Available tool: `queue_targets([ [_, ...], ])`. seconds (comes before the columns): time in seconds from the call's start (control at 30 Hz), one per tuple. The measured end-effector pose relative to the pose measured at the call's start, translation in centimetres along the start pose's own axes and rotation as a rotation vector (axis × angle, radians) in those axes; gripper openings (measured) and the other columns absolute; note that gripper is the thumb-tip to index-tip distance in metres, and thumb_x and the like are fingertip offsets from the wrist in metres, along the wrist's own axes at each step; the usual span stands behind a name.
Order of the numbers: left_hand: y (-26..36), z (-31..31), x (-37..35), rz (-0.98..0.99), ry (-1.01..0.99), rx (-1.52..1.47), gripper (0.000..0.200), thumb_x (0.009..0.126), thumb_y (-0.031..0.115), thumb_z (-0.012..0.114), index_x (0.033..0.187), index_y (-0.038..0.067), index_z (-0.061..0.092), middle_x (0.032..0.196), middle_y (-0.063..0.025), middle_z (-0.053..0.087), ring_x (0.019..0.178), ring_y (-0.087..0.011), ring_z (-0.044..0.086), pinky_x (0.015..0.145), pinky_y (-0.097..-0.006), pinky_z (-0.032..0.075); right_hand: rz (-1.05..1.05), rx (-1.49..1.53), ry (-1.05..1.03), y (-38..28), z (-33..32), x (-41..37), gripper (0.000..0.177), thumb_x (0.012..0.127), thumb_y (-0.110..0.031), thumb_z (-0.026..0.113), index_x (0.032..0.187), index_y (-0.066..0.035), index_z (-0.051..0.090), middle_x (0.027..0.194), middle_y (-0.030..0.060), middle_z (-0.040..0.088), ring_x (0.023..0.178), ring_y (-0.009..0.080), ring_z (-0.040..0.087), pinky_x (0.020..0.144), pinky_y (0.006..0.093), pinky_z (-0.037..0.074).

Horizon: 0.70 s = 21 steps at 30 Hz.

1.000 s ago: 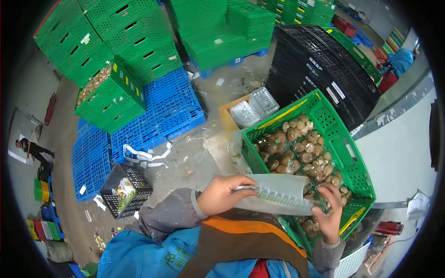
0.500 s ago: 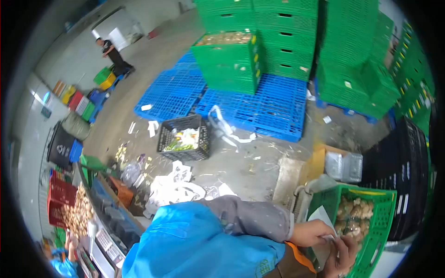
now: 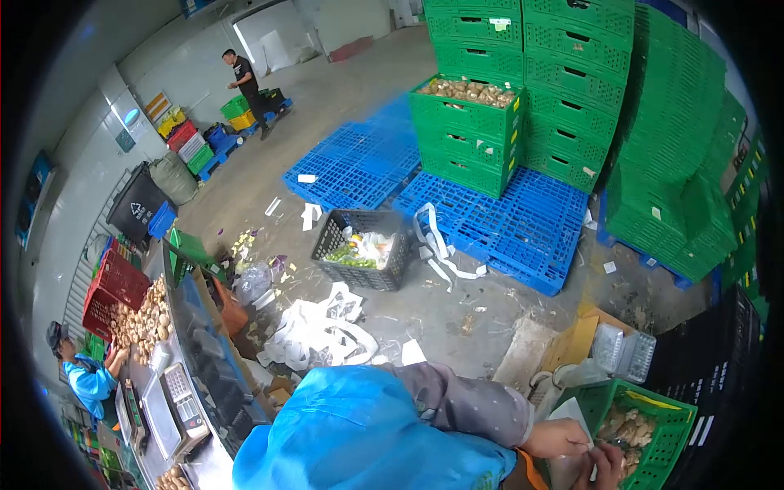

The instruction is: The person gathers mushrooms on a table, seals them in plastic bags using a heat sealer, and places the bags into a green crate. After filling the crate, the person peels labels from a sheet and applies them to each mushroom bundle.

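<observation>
At the lower right, my left hand (image 3: pixel 557 438) pinches a white sheet of paper (image 3: pixel 575 411) between its fingers. My right hand (image 3: pixel 603 467) is beside it, its fingers closed on the lower part of the same paper and partly cut off by the frame's bottom edge. Just beyond both hands stands a green crate (image 3: pixel 671 447) holding brown mushrooms (image 3: pixel 627 428), some under clear film. A blue garment (image 3: pixel 359 433) and a grey dotted sleeve (image 3: pixel 478 402) fill the bottom centre.
Stacked green crates (image 3: pixel 465 147) stand on blue pallets (image 3: pixel 523 237). A black basket (image 3: pixel 380 278) and white scraps (image 3: pixel 314 331) lie on the floor. A co-worker (image 3: pixel 86 376) is by a mushroom heap (image 3: pixel 143 322) and scale (image 3: pixel 181 400); another person (image 3: pixel 247 86) stands farther back.
The view has swung, so the background sits farther right and lower. The co-worker at the left shows more fully. Both hands are still at the paper, lower in the frame.
</observation>
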<state>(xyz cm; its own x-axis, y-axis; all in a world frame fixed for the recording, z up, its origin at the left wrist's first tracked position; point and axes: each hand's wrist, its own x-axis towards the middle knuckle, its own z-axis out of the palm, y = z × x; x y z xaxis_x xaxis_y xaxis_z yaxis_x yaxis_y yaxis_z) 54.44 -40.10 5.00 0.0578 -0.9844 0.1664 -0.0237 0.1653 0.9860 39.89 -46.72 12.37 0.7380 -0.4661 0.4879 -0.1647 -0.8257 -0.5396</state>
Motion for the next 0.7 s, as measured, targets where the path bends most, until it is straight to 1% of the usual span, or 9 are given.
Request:
queue_targets([
  [0.17,-0.4,-0.3,-0.1,-0.026,0.060,-0.075,0.028,0.088,0.016,0.047,0.073,-0.007,0.049,0.062,-0.0203,0.049,0.057,-0.0222,0.045,0.058,-0.0378,0.039,-0.194,-0.032,-0.019,0.4,-0.1,-0.5,0.016,0.078,0.010,0.061,0.091,0.002,0.065,0.096,0.0194,0.063,0.089,0.0333,0.061,0.074,0.0368,0.049],
  [0.27,1.0,-0.9,-0.6,0.087,0.086,-0.014,0.025,0.087,0.014,0.049,0.073,-0.006,0.050,0.062,-0.0189,0.048,0.059,-0.0186,0.043,0.058,-0.0368,0.039,-0.020,0.150,-0.020,1.6,0.4,-1.3,0.023,0.081,0.005,0.060,0.102,-0.002,0.065,0.103,0.0191,0.061,0.092,0.0352,0.060,0.076,0.0397,0.049],
  [0.33,0.9,-1.5,-0.7,0.010,-0.081,0.072,0.017,0.090,0.013,0.048,0.085,-0.002,0.056,0.079,-0.0108,0.059,0.073,-0.0153,0.050,0.070,-0.0348,0.042,-0.010,0.107,0.074,1.6,1.7,-1.5,0.021,0.074,0.005,0.065,0.093,-0.002,0.063,0.092,0.0149,0.061,0.082,0.0298,0.060,0.070,0.0363,0.048],
  [0.4,-0.1,-1.1,-1.3,-0.071,-0.071,-0.016,0.018,0.092,0.013,0.046,0.089,0.000,0.057,0.082,-0.0104,0.061,0.076,-0.0149,0.051,0.074,-0.0332,0.044,0.053,-0.029,0.165,2.3,1.0,-2.5,0.021,0.066,0.005,0.069,0.084,-0.002,0.061,0.080,0.0108,0.061,0.073,0.0244,0.060,0.064,0.0329,0.046],
  [0.43,1.1,-1.5,-1.3,-0.135,-0.042,0.090,0.020,0.095,0.016,0.045,0.091,0.001,0.059,0.083,-0.0082,0.061,0.079,-0.0130,0.052,0.076,-0.0312,0.045,-0.237,-0.111,0.099,2.5,0.4,-1.8,0.020,0.069,0.001,0.070,0.086,-0.003,0.060,0.077,0.0095,0.061,0.072,0.0252,0.060,0.065,0.0359,0.047],
  [0.47,1.8,-1.8,-1.6,-0.202,-0.070,-0.013,0.022,0.096,0.018,0.045,0.094,0.003,0.060,0.083,-0.0061,0.061,0.080,-0.0112,0.052,0.077,-0.0300,0.045,-0.243,-0.130,0.113,1.8,0.2,-1.6,0.021,0.062,-0.001,0.064,0.082,-0.004,0.063,0.073,0.0080,0.062,0.064,0.0264,0.059,0.060,0.0351,0.048],
  [0.5,2.1,-2.2,-1.8,-0.236,-0.080,-0.057,0.022,0.097,0.020,0.045,0.094,0.004,0.061,0.083,-0.0039,0.061,0.080,-0.0103,0.053,0.077,-0.0287,0.045,-0.239,-0.167,0.067,1.2,-0.4,-1.0,0.020,0.061,-0.001,0.063,0.081,-0.004,0.063,0.073,0.0071,0.062,0.066,0.0263,0.059,0.058,0.0364,0.048],
  [0.6,3.3,-2.7,-1.5,-0.279,-0.040,-0.127,0.027,0.098,0.020,0.043,0.099,-0.001,0.060,0.090,-0.0032,0.063,0.085,-0.0086,0.052,0.079,-0.0267,0.044,-0.279,-0.220,0.071,1.5,-0.4,-0.8,0.025,0.060,-0.006,0.062,0.085,-0.008,0.067,0.082,0.0050,0.066,0.076,0.0234,0.061,0.068,0.0370,0.051],
  [0.7,3.1,-2.6,-1.5,-0.285,-0.003,-0.049,0.029,0.098,0.020,0.043,0.098,-0.003,0.060,0.091,-0.0032,0.063,0.085,-0.0069,0.052,0.078,-0.0252,0.044,-0.262,-0.249,0.078,0.8,-0.8,-1.6,0.024,0.060,-0.006,0.064,0.084,-0.009,0.067,0.082,0.0034,0.066,0.078,0.0231,0.062,0.073,0.0371,0.052],
])
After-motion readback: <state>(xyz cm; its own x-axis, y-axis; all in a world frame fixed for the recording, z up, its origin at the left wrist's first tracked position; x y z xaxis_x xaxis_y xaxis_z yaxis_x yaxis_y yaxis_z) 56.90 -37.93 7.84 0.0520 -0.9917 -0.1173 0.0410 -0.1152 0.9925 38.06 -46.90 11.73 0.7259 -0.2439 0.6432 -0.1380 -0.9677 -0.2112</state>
